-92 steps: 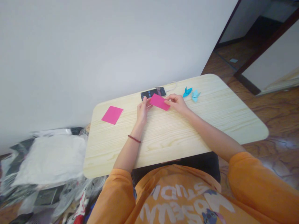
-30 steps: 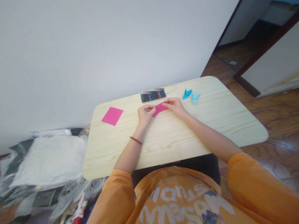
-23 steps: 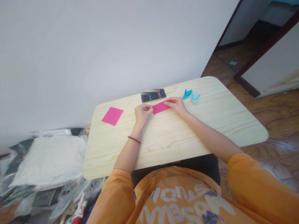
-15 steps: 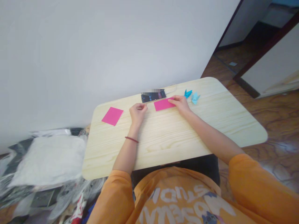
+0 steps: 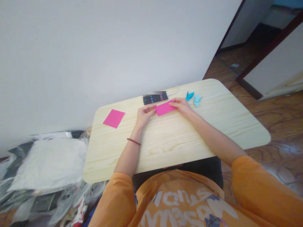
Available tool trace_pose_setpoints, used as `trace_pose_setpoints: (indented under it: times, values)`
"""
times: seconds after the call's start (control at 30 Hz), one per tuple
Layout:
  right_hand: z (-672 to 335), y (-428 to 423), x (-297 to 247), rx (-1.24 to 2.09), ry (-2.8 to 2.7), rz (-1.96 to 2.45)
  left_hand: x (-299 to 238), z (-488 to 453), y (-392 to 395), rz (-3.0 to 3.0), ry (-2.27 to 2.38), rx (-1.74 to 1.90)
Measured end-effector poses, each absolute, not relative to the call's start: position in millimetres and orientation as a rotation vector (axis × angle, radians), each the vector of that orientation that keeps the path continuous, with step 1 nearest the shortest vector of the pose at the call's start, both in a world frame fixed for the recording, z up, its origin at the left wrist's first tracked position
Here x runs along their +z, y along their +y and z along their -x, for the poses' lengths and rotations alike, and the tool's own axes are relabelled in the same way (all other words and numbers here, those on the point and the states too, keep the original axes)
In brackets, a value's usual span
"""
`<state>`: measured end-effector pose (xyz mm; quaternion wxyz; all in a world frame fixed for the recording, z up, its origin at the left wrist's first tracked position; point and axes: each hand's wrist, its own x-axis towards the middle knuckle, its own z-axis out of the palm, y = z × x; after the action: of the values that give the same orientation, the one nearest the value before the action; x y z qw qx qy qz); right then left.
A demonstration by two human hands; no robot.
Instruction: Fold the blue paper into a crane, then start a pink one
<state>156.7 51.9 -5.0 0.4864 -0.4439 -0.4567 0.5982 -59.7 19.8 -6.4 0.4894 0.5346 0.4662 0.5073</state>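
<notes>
A pink sheet of paper, folded into a rectangle, is between my two hands over the table. My right hand pinches its right end, thumb on top. At its left edge, the fingertips and thumb of my left hand close on the paper; the exact grip is small to see. A second pink paper, square and flat, lies to the left of my left hand. Just beyond my right hand sit two folded paper figures, one darker blue and one light blue.
A phone with a white cable lies at the back of the wooden table, near the wall. Left of the table are a white cushion-like bundle and plastic bags. A doorway opens at the right.
My left hand has moved right, from a closed pinch away from the paper to its left edge. The pink paper has tilted slightly and shifted nearer to me.
</notes>
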Motion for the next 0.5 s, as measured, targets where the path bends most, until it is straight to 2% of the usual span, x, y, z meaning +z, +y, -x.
trace_pose_setpoints:
  times: [0.27, 0.5]
  values:
    - [-154.4, 46.6, 2.9, 1.427, -1.231, 1.083, 1.4, 49.1, 14.6, -1.425, 1.237, 1.253]
    - [-151.4, 51.9, -4.1, 1.494, -1.118, 0.990, -10.6, 48.5, 22.1, -1.229, 1.343, 1.361]
